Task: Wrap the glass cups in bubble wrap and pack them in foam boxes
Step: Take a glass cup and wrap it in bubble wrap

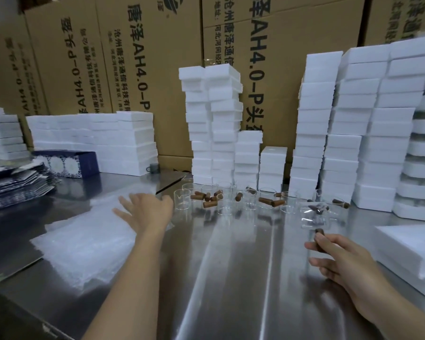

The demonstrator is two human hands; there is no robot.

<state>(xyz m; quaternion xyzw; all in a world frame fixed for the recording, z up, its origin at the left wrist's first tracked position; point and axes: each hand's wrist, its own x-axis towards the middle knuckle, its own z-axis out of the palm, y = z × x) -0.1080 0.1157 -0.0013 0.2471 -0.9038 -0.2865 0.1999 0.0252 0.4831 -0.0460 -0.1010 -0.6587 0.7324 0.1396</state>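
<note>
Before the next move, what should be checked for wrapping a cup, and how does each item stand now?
1. Left hand open at the bubble wrap stack: ok.
2. A sheet gripped: not ok.
3. Right hand pinches a brown piece: ok.
4. Glass cup joined to that piece: cannot tell.
5. Bare table between the hands: ok.
6. Foam boxes beside the right hand: ok.
</note>
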